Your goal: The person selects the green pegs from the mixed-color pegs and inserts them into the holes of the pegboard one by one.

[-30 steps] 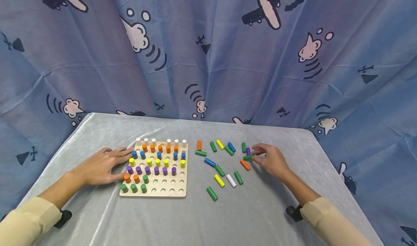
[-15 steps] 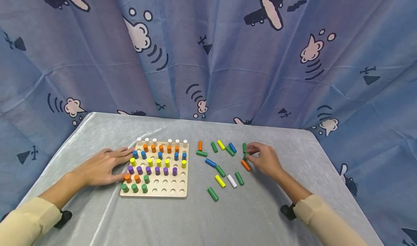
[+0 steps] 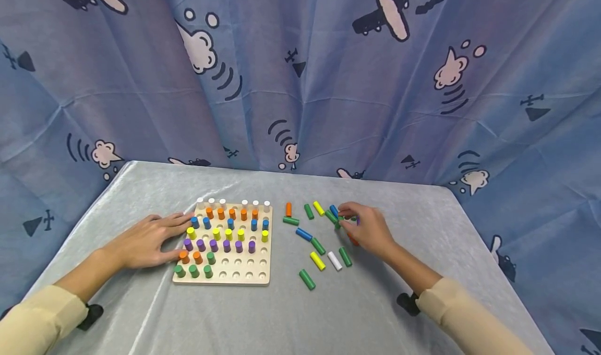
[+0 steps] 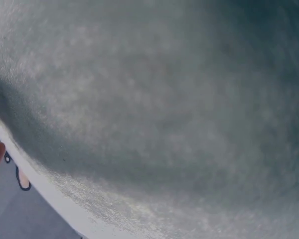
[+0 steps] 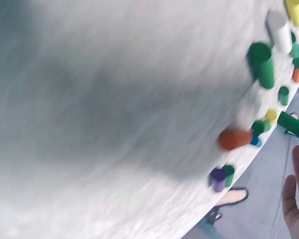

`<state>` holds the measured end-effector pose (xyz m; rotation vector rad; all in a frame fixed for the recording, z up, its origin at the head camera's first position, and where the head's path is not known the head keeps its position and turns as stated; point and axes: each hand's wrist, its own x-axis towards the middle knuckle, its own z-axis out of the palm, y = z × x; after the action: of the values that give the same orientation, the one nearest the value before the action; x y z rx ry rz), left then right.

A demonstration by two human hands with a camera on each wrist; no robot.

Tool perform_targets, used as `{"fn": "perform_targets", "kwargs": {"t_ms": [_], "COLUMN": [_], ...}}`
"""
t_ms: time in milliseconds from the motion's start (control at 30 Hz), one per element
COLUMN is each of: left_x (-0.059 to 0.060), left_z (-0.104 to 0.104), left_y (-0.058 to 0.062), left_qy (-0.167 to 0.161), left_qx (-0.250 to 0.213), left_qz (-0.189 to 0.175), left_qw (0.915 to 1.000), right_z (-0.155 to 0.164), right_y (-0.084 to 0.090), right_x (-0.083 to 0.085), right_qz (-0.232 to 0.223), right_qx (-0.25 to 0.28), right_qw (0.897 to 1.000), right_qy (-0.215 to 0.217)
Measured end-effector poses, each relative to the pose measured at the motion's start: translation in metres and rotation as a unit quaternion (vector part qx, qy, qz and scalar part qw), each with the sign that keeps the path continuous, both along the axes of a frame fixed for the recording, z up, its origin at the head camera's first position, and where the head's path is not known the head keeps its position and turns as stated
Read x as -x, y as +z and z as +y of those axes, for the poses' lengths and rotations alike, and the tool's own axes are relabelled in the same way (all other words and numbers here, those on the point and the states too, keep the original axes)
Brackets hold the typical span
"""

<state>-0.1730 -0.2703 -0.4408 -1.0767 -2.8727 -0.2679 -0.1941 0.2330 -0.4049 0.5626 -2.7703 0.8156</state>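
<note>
- Landmark: the peg board (image 3: 263, 277), wooden, with upright pegs filling its far and left rows.
- Left hand (image 3: 149, 240): fingers straight and spread, resting flat against the board's left edge. Use this contact to brace the board.
- Right hand (image 3: 365, 229): right of the board, above the loose pegs (image 3: 317, 245); fingers curled round a green peg (image 3: 288, 110).
- Grip judgement: pinch the peg near one end, leaving the other end free to enter a hole.
- Open holes (image 3: 237, 263) lie at the board's near right. Approach vertically and clear the standing pegs.
- Nearby purple peg (image 5: 218, 178) and orange peg (image 5: 234, 139): avoid nudging them.
</note>
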Motion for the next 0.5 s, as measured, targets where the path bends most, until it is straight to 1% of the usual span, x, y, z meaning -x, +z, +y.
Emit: {"fn": "perform_targets", "kwargs": {"t_ms": [133,267,367,500], "left_x": [0.000,0.000,0.000,0.001], "left_z": [0.000,-0.001,-0.001,-0.001], "left_y": [0.000,0.000,0.000,0.000], "left_qy": [-0.001,-0.001,-0.001,0.000], "left_qx": [0.004,0.005,0.005,0.004], "left_qz": [0.003,0.003,0.002,0.000], "left_qw": [1.0000,1.0000,1.0000,1.0000], "right_z": [-0.016,-0.032,-0.046,-0.065], "right_y": [-0.001,-0.002,-0.001,0.001], "right_x": [-0.004,-0.010,-0.017,-0.024], "right_qz": [0.005,-0.015,-0.034,-0.064], "right_qx": [0.041,0.088,0.104,0.106], "right_qw": [0.998,0.992,0.989,0.986], "right_qy": [0.049,0.084,0.098,0.113]}}
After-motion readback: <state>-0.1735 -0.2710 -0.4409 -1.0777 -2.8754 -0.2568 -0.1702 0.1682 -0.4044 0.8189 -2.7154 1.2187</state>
